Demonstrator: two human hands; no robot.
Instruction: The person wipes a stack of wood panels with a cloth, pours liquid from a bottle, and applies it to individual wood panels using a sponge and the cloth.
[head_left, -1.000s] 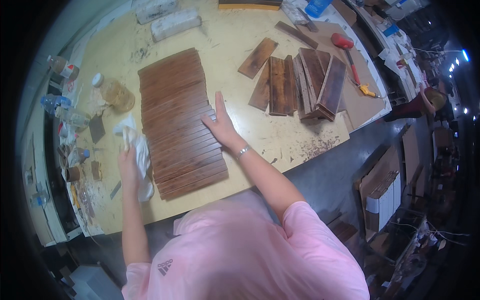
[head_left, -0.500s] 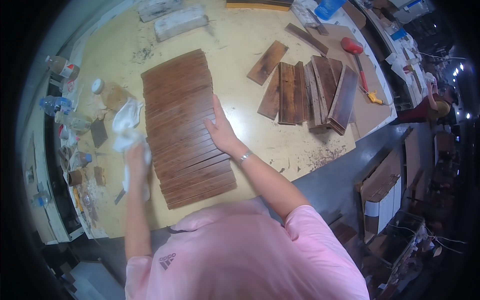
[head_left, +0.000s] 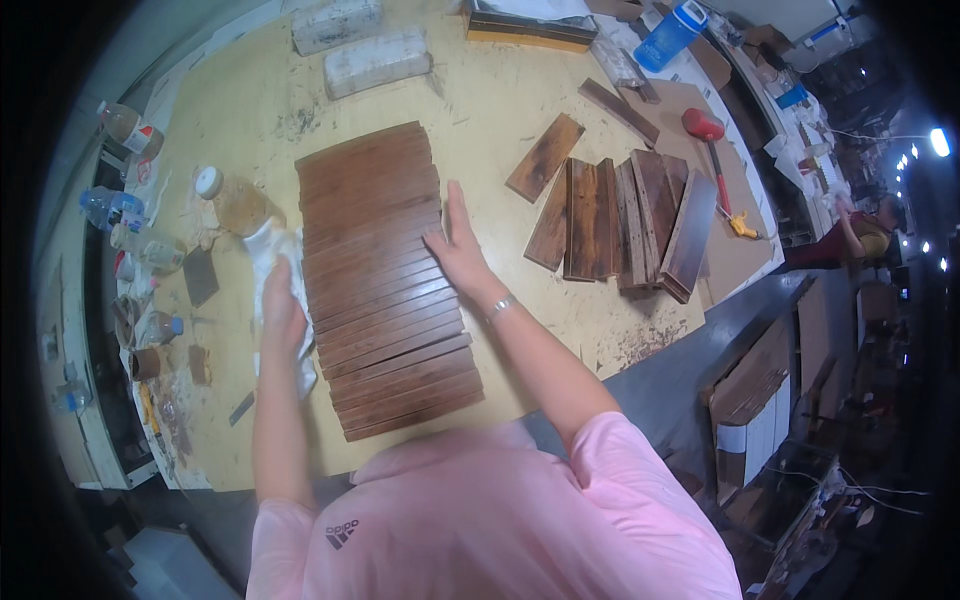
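Wooden slats (head_left: 385, 285), laid side by side in one long brown panel, lie flat on the table (head_left: 570, 325) in front of the person, between the two hands. The panel's long axis runs from the person's body toward the far side of the table, leaning a little, so that the far end sits more to the left and the near end more to the right. Each slat lies crosswise to that axis, its right end slightly farther away than its left. Toward the near end a thin dark gap opens between two slats, and the side edges are slightly uneven.

The right hand (head_left: 465, 265) rests at the panel's right edge, fingers spread and extended, pointing away from the body; the thumb reaches onto the slats, and the hand grasps nothing. The left hand (head_left: 285, 310) is beside the left edge, its fingers curled in on a white cloth (head_left: 270, 245); how tightly they close cannot be told. The cloth lies along the panel, its far part near a capped jar (head_left: 242, 205) tilted on its side.

To the right, well apart from the panel, are loose boards (head_left: 590, 220), with a red mallet (head_left: 704, 125) beyond them.
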